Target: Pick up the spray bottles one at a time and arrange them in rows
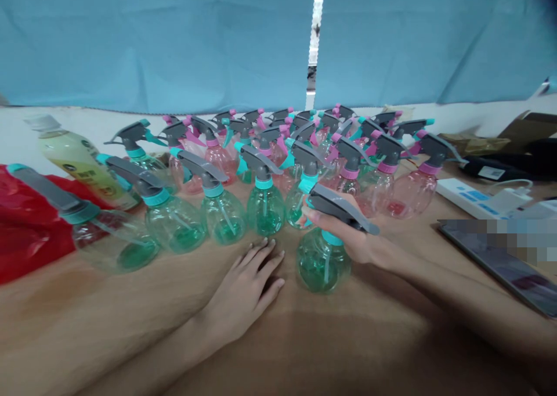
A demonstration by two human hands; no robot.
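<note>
My right hand [348, 230] is wrapped round the neck of a green spray bottle [322, 265], just under its grey trigger head with a teal nozzle. The bottle is nearly upright and stands out in front of the others; whether its base touches the table I cannot tell. Flat on the wooden table [278, 349] lies my left hand [246, 285], fingers spread, left of that bottle and apart from it. Beyond its fingertips stands another green spray bottle [266, 207], with a green spray bottle [224, 216] to its left.
Several pink spray bottles [398, 193] and green ones crowd the back. At left are a red plastic bag [35, 227] and a large labelled bottle [82, 158]. A white power strip [467, 198] and a dark tablet-like device [500, 268] lie at right. A blue cloth [174, 42] hangs behind.
</note>
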